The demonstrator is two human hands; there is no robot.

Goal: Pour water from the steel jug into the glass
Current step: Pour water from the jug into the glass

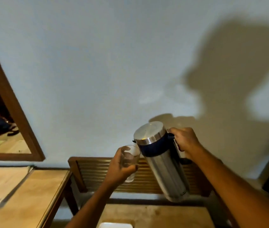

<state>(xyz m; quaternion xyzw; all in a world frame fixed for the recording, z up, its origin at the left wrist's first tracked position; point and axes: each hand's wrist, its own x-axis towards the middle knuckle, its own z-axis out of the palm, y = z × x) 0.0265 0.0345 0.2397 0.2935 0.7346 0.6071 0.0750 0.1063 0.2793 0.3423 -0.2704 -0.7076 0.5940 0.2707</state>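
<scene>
Pale wall point(97, 63) fills the background, with a wooden counter point(31, 203) low at the left. Held in the air, the steel jug point(161, 162) tilts with its spout touching the rim of the glass point(129, 159). The right hand point(185, 142) grasps the jug's handle, fingers clenched; the left hand point(119, 168) wraps its fingers around the glass.
</scene>
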